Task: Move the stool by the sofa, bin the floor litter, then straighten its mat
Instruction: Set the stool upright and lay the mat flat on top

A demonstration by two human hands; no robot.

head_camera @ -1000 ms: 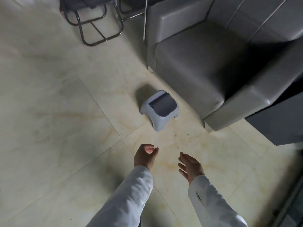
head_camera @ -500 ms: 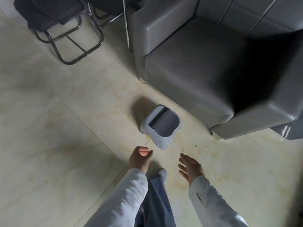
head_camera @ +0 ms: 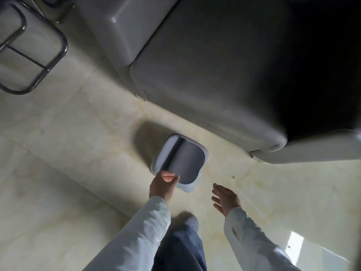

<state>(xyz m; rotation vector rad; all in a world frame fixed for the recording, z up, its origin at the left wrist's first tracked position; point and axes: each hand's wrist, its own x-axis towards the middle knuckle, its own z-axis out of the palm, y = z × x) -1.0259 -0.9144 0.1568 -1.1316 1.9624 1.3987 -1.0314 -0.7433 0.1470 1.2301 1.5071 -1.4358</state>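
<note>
The left hand (head_camera: pixel 163 185) is now at the near edge of the stool (head_camera: pixel 178 162); half a second ago it hung in the air, short of it. Its fingers curl onto the rim by the dark mat (head_camera: pixel 185 164), but I cannot tell if they grip it tight. The right hand (head_camera: pixel 225 198) is open, fingers spread, touching nothing — it hovers over the floor (head_camera: pixel 78 133) just beside the stool, much as it did before.

The stool sits on the floor near the front of the grey sofa (head_camera: pixel 205 75), with a strip of bare tile between them. Its mat lies crooked on top, and a pale part of the seat shows on the left side. The stool looks bigger and closer than before, since the person has stepped in and bent down.

A tiny dark speck of litter (head_camera: pixel 233 177) lies on the tile to the right of the stool, close to the right hand. A black metal chair frame (head_camera: pixel 58 49) stands well apart at the upper left. Below the hands, a dark trouser leg (head_camera: pixel 181 249) and a shoe (head_camera: pixel 192 222) are on the floor between the two pale sleeves.
</note>
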